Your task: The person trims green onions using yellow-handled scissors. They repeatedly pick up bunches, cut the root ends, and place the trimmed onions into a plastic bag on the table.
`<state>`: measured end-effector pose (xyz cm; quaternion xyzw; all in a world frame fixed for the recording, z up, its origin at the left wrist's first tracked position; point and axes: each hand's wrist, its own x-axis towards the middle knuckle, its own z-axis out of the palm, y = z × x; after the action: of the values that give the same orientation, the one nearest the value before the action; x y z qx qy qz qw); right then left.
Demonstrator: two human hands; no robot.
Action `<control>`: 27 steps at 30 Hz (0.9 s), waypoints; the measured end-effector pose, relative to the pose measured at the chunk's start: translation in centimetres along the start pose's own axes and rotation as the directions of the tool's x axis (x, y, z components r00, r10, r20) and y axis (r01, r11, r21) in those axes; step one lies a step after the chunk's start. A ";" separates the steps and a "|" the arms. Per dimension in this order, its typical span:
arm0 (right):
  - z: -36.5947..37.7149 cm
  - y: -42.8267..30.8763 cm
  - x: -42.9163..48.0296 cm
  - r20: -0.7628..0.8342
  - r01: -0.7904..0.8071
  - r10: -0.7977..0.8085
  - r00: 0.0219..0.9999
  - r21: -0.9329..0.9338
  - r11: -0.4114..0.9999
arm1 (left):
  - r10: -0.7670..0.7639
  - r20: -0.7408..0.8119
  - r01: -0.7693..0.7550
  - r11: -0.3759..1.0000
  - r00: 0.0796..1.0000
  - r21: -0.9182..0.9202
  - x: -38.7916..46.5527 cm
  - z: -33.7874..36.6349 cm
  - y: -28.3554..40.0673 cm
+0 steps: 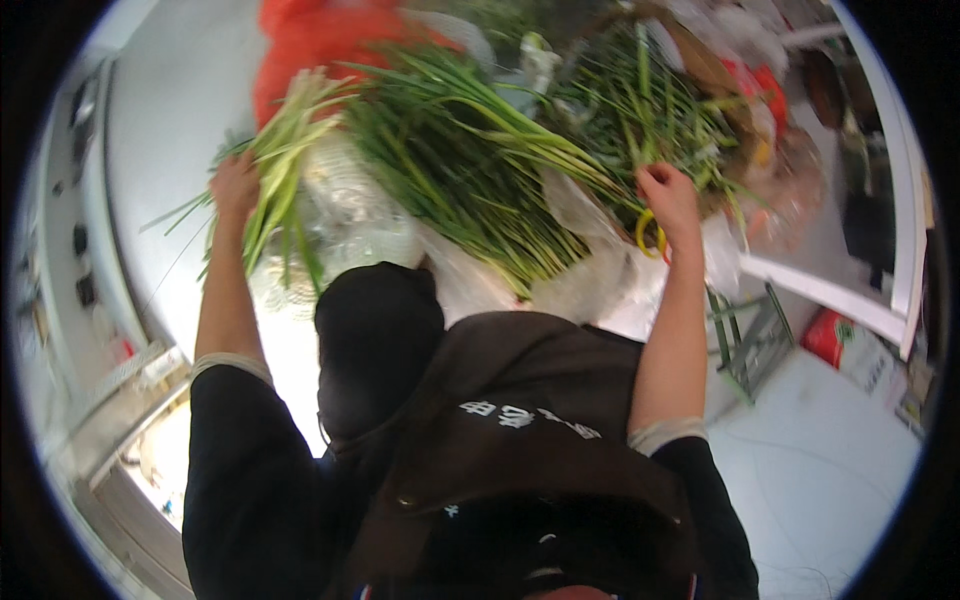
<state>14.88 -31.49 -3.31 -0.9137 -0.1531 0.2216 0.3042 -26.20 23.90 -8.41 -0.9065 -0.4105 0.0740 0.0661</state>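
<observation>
At the left, my left hand (236, 184) is closed around a bunch of long green leafy stalks (289, 161) with pale ends pointing up. A large pile of similar green stalks (450, 157) lies on clear plastic (469, 274) in front of me. My right hand (666, 191) is at the right end of this pile, its thumb and fingertips bent together beside the stalk ends; whether it pinches anything is unclear. Yellow scissor-like handle loops (646, 231) show just under my right hand. Beyond it lies a heap of loose green leaves and trimmings (637, 97).
Behind the bunch is a red mesh bag (322, 37). Crumpled plastic bags (795, 187) lie right of the trimmings. A green metal stool frame (750, 345) and a red and white sack (847, 352) stand at the right, near a white rail (825, 296).
</observation>
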 end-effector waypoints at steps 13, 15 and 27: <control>4.1 1.7 -0.8 -0.011 0.150 -0.155 0.988 -0.204 0.968 | 0.417 -0.577 -0.667 0.668 0.702 -0.330 0.3 -10.0 21.2; 4.8 1.8 -0.8 -0.021 0.195 -0.204 0.979 -0.218 0.956 | 0.509 -0.470 -0.693 0.540 0.721 -0.478 -1.2 -11.7 27.8; 1.2 3.4 -1.1 -0.046 -0.239 0.257 0.965 -0.545 0.803 | 0.722 0.181 -0.708 0.692 0.668 -0.143 -2.8 -11.4 41.5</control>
<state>13.84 -33.95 -5.92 -0.9709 -0.0937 0.2204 -0.0029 4.61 -6.02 -4.53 -0.9818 -0.0294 0.1829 -0.0419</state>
